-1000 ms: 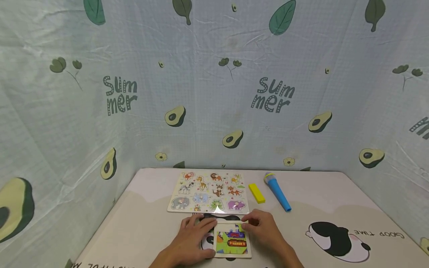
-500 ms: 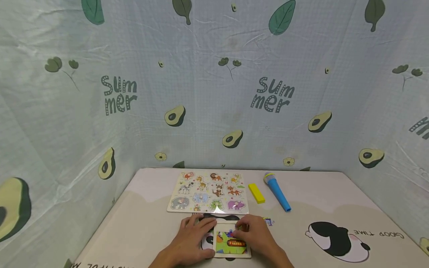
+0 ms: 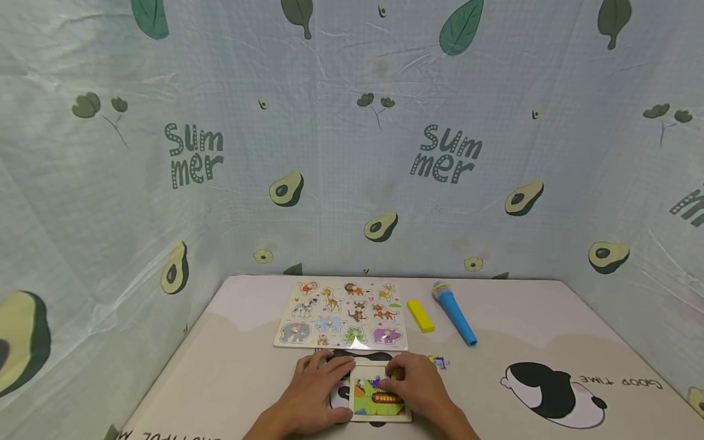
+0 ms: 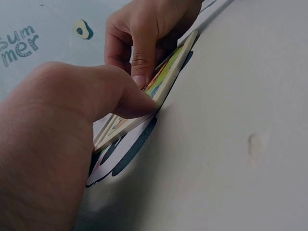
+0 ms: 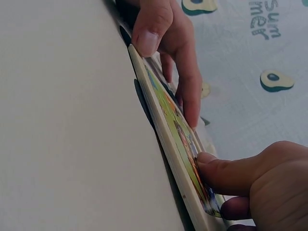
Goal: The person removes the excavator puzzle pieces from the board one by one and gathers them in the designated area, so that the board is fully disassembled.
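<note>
A small framed jigsaw puzzle (image 3: 374, 402) lies on the table in the head view, its picture bright green, yellow, blue and red. A bare strip shows along its far side. My left hand (image 3: 319, 391) holds the frame's left side, thumb at the near corner and fingers at the far one. Over the picture's far right part is my right hand (image 3: 418, 385), its thumb and fingers bent together at a puzzle piece, which they mostly hide. The right wrist view shows that thumb (image 5: 209, 163) on the picture. A loose puzzle piece (image 3: 440, 362) lies just beyond the right hand.
Behind the jigsaw lies an animal peg puzzle board (image 3: 341, 315). To its right are a yellow block (image 3: 420, 316) and a blue toy microphone (image 3: 456, 316). The table (image 3: 220, 379) has a printed cover, and a patterned curtain (image 3: 330, 153) stands at its back and sides.
My right hand has moved left from the frame's far right corner onto the picture, uncovering the loose puzzle piece on the table. The left hand stays put.
</note>
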{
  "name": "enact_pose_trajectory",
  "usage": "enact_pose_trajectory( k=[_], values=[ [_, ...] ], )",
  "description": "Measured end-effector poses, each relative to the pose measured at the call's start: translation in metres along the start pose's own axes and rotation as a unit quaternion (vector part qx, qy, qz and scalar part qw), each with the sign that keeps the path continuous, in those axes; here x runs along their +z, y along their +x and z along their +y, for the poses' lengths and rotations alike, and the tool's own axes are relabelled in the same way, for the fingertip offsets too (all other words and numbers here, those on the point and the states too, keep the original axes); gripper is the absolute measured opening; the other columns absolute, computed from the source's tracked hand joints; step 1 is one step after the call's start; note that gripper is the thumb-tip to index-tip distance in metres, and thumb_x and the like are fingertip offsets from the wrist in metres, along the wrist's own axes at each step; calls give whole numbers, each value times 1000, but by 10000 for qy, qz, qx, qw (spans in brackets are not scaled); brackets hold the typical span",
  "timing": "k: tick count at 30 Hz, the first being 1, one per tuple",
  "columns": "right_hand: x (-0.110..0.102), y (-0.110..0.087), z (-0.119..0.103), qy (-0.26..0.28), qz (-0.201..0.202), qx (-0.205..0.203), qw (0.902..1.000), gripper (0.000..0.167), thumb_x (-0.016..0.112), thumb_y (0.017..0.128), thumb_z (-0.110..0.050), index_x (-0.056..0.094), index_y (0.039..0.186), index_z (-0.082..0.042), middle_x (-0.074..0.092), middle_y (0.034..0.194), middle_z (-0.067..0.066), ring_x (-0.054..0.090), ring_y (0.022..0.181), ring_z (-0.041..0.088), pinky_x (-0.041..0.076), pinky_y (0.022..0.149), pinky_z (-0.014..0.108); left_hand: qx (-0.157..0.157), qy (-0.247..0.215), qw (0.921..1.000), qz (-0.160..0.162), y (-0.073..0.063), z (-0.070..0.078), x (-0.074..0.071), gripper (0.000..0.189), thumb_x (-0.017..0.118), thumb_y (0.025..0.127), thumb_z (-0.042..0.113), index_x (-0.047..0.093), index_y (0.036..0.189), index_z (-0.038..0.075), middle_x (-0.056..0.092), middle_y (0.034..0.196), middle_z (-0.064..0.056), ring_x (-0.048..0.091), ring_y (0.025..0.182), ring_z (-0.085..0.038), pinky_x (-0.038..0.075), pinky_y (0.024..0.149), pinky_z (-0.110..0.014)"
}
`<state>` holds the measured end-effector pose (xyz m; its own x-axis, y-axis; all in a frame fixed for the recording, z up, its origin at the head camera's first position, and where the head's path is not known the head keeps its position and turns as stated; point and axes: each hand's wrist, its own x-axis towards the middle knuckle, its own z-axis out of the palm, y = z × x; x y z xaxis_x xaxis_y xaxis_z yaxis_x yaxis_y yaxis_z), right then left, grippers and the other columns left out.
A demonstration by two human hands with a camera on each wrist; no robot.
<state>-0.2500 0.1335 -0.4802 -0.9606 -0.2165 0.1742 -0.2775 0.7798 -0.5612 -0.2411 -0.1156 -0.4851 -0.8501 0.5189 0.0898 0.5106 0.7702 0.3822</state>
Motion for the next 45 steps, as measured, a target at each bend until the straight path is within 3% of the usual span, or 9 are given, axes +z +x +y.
enact_pose_trajectory(
  k=[15,21,41,45],
  values=[
    [-2,-1,-3,-328,-62,23,9994,20,84,83,-35,66,81,-24,50,89,-9,46,76,11,37,68,27,14,20,10000,-26,0,0,-1,80,65,80,62,50,151,28,48,153,9,34,141,-36,25,107,-66],
    [-2,-1,-3,-303,-79,-34,9995,17,83,83,-35,71,88,-24,52,90,-10,47,78,10,42,71,28,8,7,10000,-22,0,0,-1,80,65,80,62,50,151,28,48,153,9,34,142,-36,25,107,-66],
    [0,-3,-4,-332,-20,-107,9994,19,82,84,-32,64,85,-27,53,99,-8,49,83,12,45,76,32,-62,-88,9999,-82,0,1,-2,81,65,79,62,50,151,28,47,153,9,33,142,-35,25,108,-66],
    [1,-2,-2,-178,108,-13,9998,22,84,82,-30,66,93,-24,58,98,-7,51,84,13,48,79,35,-40,-85,9999,-74,0,0,-2,81,65,80,62,50,151,28,47,153,9,32,142,-36,24,108,-66]
  ],
)
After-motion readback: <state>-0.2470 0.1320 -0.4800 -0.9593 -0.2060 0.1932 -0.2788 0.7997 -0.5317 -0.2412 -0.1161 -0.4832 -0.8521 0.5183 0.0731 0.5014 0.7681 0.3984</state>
